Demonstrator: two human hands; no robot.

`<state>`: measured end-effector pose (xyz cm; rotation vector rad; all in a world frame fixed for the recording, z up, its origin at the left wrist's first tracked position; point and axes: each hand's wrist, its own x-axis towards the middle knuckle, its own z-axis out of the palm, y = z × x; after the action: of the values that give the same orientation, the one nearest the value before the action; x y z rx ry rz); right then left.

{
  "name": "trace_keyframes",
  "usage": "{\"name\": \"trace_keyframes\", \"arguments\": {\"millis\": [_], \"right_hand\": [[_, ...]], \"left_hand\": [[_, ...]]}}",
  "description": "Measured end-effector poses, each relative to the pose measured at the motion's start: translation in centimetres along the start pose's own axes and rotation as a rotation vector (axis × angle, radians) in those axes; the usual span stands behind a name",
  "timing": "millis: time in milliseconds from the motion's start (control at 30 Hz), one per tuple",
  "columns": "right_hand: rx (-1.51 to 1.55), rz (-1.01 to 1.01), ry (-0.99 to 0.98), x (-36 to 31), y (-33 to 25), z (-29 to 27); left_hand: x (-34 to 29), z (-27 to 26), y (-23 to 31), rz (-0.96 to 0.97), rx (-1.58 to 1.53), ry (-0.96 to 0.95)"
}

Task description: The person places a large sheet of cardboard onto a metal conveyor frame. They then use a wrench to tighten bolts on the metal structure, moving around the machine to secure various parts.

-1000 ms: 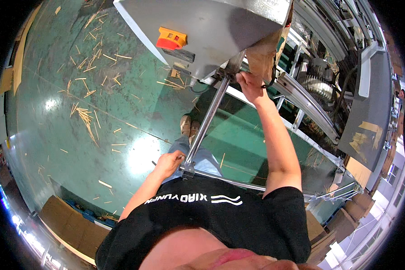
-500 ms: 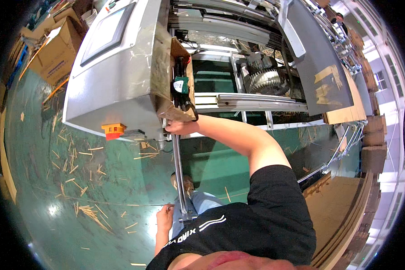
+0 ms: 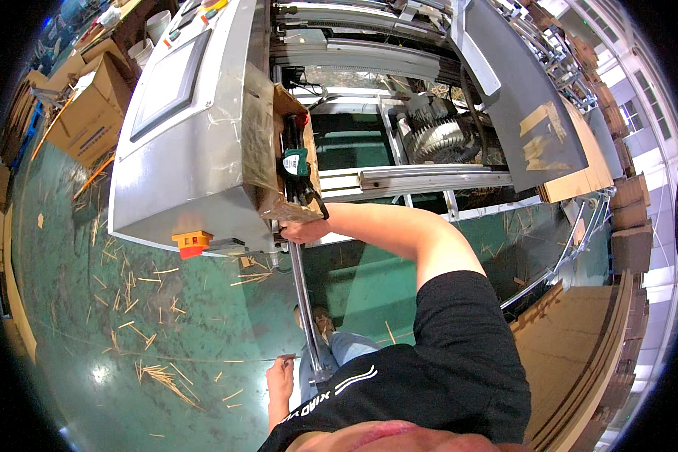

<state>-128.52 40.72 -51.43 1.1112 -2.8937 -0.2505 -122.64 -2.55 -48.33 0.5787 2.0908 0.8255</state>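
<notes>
Right hand [image 3: 306, 230] curled at far end of metal bar [image 3: 300, 282], hold unclear | left hand [image 3: 280, 382], fingers bunched, left of near end, hold unclear | bar runs fore-and-aft

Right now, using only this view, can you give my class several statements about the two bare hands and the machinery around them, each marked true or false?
1. The bare right hand is below the open brown cardboard box holding black and green items. True.
2. The bare left hand is inside that box. False: the left hand is beside the lower end of the shiny round metal tube.
3. Thin straw-coloured strips lie scattered on the green floor. True.
4. The switch on the grey metal cabinet is entirely blue. False: the switch is orange and red.
</notes>
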Motion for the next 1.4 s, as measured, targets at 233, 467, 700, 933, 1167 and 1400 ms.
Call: {"name": "trace_keyframes", "arguments": {"millis": [233,467,700,933,1167,1400], "right_hand": [[0.436,0.169,0.154,-1.0,0.1,4.6],[0.000,-0.021,0.091,1.3,1.5,0.8],[0.695,0.040,0.212,2.5,0.6,12.3],[-0.245,-0.098,0.255,2.2,0.7,2.6],[-0.686,-0.030,0.063,1.6,0.1,1.9],[0.500,0.115,-0.121,1.3,1.0,-0.2]], "left_hand": [[0.5,-0.3,0.2,0.078,0.054,-0.005],[0.7,-0.7,1.2,0.083,0.059,0.004],[1.7,-0.3,0.9,0.122,0.070,-0.039],[2.5,0.0,2.2,0.027,0.070,-0.088],[2.7,0.0,3.1,0.026,0.060,-0.073],[2.2,-1.2,3.5,0.129,0.190,-0.057]]}}
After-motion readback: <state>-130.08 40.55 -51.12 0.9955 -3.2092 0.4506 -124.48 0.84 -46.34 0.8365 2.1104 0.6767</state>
